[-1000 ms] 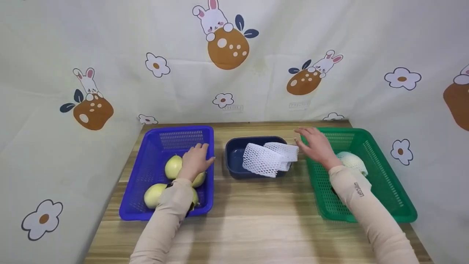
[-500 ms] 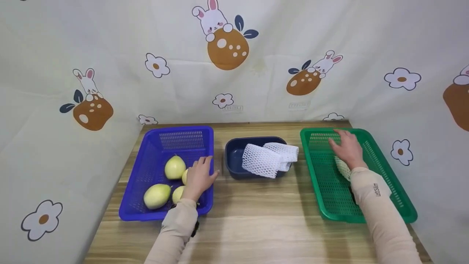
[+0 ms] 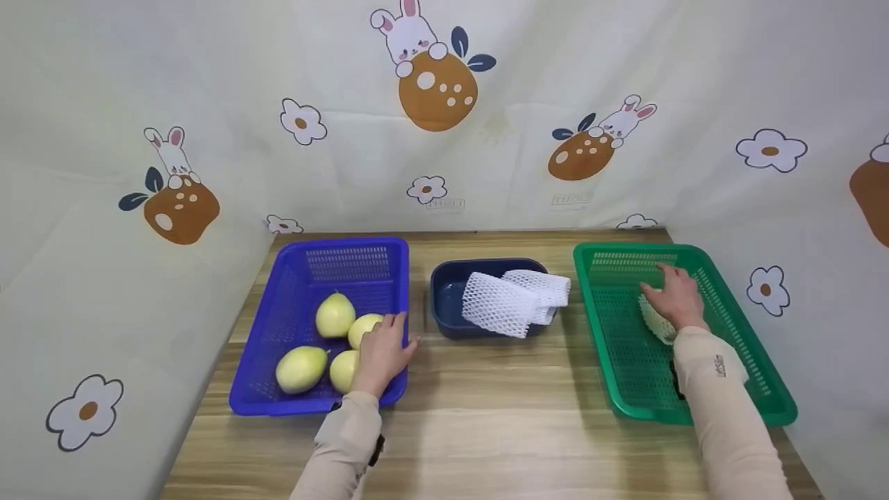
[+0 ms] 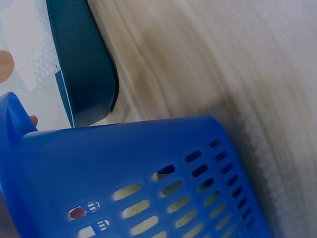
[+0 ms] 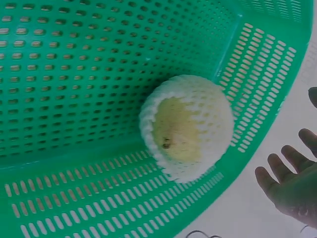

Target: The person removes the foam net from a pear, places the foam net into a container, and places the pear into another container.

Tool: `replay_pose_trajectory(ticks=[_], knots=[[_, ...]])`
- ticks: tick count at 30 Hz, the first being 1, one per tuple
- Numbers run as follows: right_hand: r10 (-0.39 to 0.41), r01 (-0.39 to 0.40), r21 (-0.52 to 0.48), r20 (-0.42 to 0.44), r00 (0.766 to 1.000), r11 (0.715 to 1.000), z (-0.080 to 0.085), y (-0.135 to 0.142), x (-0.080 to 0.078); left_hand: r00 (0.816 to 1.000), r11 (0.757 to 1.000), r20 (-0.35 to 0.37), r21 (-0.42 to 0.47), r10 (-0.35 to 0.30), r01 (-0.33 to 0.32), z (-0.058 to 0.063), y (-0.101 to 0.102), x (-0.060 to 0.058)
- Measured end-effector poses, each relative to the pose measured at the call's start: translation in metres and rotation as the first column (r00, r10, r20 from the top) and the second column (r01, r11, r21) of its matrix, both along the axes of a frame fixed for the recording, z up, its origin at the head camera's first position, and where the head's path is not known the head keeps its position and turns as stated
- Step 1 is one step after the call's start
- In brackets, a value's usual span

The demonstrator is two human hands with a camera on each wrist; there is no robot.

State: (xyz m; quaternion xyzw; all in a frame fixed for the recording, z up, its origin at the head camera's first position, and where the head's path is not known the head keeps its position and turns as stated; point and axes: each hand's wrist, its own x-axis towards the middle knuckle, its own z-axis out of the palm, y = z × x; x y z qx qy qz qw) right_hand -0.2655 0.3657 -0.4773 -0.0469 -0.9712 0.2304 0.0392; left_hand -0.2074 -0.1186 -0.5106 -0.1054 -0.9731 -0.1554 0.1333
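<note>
In the head view my left hand [image 3: 382, 354], fingers loosely extended, is at the near right side of the blue basket [image 3: 253, 347], overlapping two yellow-green pears [image 3: 364, 330]. Two more pears [image 3: 335, 316] lie to its left. The left wrist view shows mostly the basket's outer wall [image 4: 109, 153], with a fingertip by the rim. Over the green basket [image 3: 604, 347], my right hand [image 3: 677, 298] has its fingers apart, holding nothing. Below it lies a pear [image 5: 178, 131] in a white foam net, partly hidden by the hand in the head view.
Between the baskets stands a dark blue tub [image 3: 448, 298]. White foam net sleeves [image 3: 499, 305] lie across its right side. All stand on a wooden table [image 3: 493, 423], with a printed cloth [image 3: 514, 160] hanging behind and at both sides.
My right hand has moved right, from the green basket's left rim to above the netted pear. My left hand has shifted nearer and slightly right, uncovering more of the pears.
</note>
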Motion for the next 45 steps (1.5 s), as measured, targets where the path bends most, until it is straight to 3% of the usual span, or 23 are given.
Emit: replay_pose_trajectory(ticks=[9,16,21,25,34,45], knots=[[-0.004,0.002,0.017,0.090,0.996,1.000,-0.014,0.010,0.007,1.000,1.000,0.030,0.013,0.006,-0.006,0.000,0.002,0.002],[0.015,-0.012,-0.013,0.191,0.982,1.000,-0.024,0.014,0.007,1.000,1.000,0.014,-0.003,0.019,-0.019,-0.001,0.001,0.001],[0.001,-0.017,0.062,0.242,0.970,0.998,-0.029,0.017,0.011,0.999,1.000,0.027,-0.020,0.016,-0.015,-0.001,0.002,0.002],[-0.030,0.010,0.082,0.256,0.966,0.997,-0.032,0.019,0.015,0.999,0.999,0.046,-0.031,0.016,-0.015,-0.001,0.003,0.002],[-0.079,0.095,-0.035,0.318,0.945,0.995,-0.033,0.023,0.021,0.997,0.999,0.071,-0.038,0.026,-0.023,0.002,0.003,0.001],[-0.078,0.086,-0.011,0.314,0.946,0.996,-0.035,0.026,0.023,0.998,0.999,0.063,-0.048,0.027,-0.024,0.003,0.003,0.002]])
